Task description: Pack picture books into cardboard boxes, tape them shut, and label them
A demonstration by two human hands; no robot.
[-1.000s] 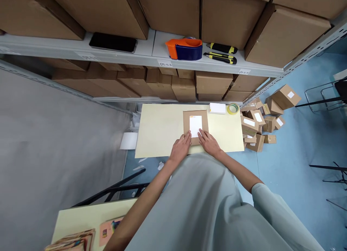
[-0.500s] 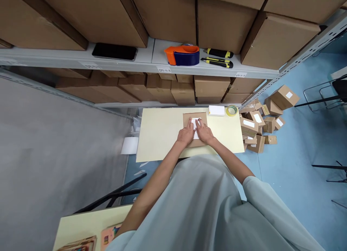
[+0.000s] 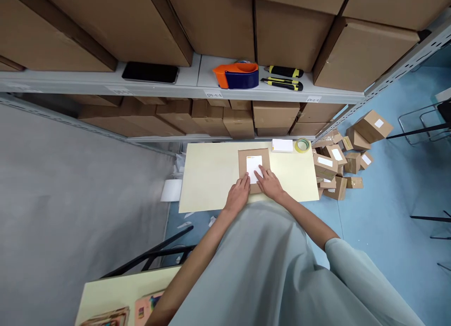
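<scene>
A flat brown cardboard box (image 3: 243, 160) lies on the pale yellow table (image 3: 211, 175) in front of me. On its top face sits a white label (image 3: 253, 165). My left hand (image 3: 238, 193) rests at the label's lower left edge, fingers stretched forward and holding nothing. From the right, my right hand (image 3: 269, 181) touches the label with its fingertips, fingers spread apart. The palms hide part of the box's near side.
At the table's back edge are a stack of white labels (image 3: 282, 145) and a tape roll (image 3: 302, 145). A shelf above carries a phone (image 3: 151, 72), a tape dispenser (image 3: 237, 76) and utility knives (image 3: 284, 72). Labelled parcels (image 3: 326, 161) are heaped on the floor at right.
Both hands have slid down the label toward me, uncovering its upper part. My left hand has shifted to the label's lower left side. The box stays on the table.
</scene>
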